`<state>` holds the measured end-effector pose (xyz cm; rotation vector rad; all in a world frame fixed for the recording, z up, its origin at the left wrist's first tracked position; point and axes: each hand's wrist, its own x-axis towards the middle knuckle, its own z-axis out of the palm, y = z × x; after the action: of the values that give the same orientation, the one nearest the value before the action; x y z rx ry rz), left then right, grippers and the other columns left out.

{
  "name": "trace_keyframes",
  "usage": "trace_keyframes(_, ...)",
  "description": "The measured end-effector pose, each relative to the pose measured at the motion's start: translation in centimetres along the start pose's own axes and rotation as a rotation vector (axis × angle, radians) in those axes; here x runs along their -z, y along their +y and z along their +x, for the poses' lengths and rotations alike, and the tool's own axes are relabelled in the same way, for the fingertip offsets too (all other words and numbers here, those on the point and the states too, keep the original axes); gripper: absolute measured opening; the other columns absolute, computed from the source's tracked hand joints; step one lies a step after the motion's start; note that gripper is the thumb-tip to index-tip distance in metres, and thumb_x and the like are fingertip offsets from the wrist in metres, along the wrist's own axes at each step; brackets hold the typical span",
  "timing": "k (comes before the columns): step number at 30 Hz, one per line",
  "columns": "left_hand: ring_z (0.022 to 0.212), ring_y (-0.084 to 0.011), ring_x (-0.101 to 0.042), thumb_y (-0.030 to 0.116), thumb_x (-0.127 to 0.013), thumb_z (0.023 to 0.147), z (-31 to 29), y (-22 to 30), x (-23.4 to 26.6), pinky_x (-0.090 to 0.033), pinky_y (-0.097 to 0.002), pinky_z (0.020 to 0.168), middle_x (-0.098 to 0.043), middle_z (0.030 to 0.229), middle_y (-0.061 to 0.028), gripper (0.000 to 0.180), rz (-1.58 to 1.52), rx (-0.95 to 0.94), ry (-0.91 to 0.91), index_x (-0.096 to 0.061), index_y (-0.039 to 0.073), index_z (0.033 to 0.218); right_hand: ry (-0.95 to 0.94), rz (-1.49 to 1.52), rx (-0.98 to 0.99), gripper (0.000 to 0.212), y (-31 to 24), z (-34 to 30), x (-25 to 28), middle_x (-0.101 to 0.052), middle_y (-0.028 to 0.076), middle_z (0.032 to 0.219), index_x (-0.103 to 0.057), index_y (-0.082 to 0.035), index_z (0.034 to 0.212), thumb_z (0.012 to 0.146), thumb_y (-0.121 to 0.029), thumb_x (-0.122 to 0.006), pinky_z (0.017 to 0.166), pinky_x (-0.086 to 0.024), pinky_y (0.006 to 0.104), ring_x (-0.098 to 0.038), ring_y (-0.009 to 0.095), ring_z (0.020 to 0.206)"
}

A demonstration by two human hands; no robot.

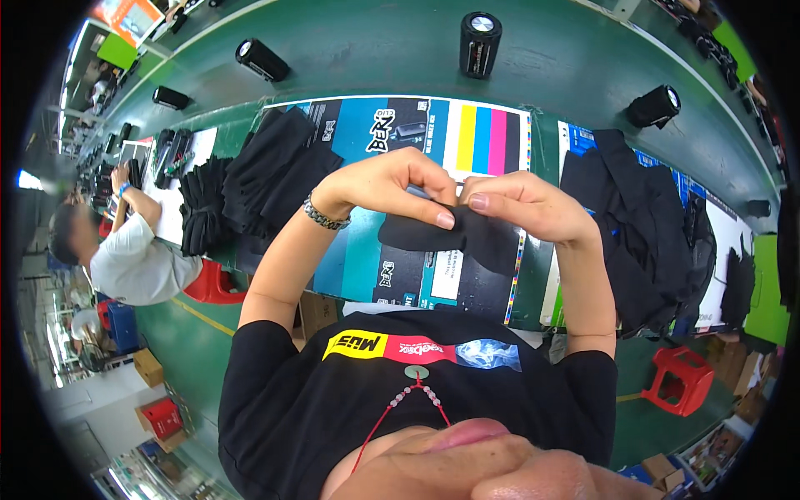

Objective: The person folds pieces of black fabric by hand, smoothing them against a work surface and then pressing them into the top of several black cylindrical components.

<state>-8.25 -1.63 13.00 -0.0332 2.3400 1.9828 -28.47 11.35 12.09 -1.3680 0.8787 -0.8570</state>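
Note:
Over the work table, a small piece of soft black cloth [427,237] hangs between my two hands; whether it is a pouch I cannot tell. My left hand [404,190] is closed on its upper edge, thumb laid along the cloth. Close beside it, my right hand [523,207] pinches the same edge between thumb and bent fingers. The fingertips of both hands nearly meet, and part of the edge is hidden behind them. Beneath the cloth lies a flat printed sheet [350,250] in blue, teal and black, with coloured stripes at its far right.
A stack of black cloth pieces [271,167] lies left, beside a gathered bundle [202,204]. More black cloth [637,233] is heaped right. Several black cylinders, including one upright [481,46], stand or lie along the green surface beyond. A co-worker [137,250] sits left; a red stool [677,381] is right.

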Motion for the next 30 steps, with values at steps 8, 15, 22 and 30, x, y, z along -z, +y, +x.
trace_keyframes(8,0.075,-0.009,-0.052,0.022,-0.068,0.085,1.9,-1.7,1.5,-0.044,-0.0243,0.071,-0.06,0.078,-0.0016,0.029,0.004,-0.077,0.131,-0.065,-0.006,0.094,0.112,0.533,-0.042,0.016,0.0,0.0,1.0,-0.063,0.0,0.087,-0.063,-0.001,0.097,0.09,-0.016,-0.062,0.064,-0.042,0.017,-0.055,0.003,0.072)
trace_keyframes(15,0.077,-0.0103,-0.053,0.022,-0.066,0.086,3.9,0.1,1.8,-0.046,-0.0252,0.07,-0.06,0.084,-0.006,0.026,-0.154,-0.088,0.254,-0.059,-0.003,0.089,0.328,0.114,0.15,0.027,-0.4,-0.2,2.8,-0.065,0.001,0.084,-0.068,-0.001,0.094,0.094,-0.025,-0.056,0.075,-0.043,0.0208,-0.057,0.006,0.08)
trace_keyframes(22,0.076,-0.0085,-0.063,0.023,-0.063,0.09,7.3,-2.1,3.0,-0.05,-0.0234,0.073,-0.067,0.083,-0.0035,0.02,-0.65,-0.202,0.524,-0.067,0.003,0.091,0.507,0.601,0.294,0.027,3.2,0.4,6.1,-0.064,0.006,0.105,-0.059,0.003,0.115,0.095,-0.013,-0.05,0.083,-0.048,0.026,-0.06,0.009,0.093)
trace_keyframes(30,0.08,-0.0077,-0.059,0.017,-0.068,0.087,15.6,-5.2,8.1,-0.047,-0.0222,0.074,-0.066,0.095,-0.0052,0.028,-0.392,-0.306,0.998,-0.066,-0.005,0.103,1.272,-0.242,0.313,0.022,4.6,7.9,17.2,-0.069,0.009,0.092,-0.067,-0.001,0.104,0.085,-0.01,-0.06,0.071,-0.05,0.0294,-0.064,0.015,0.079)
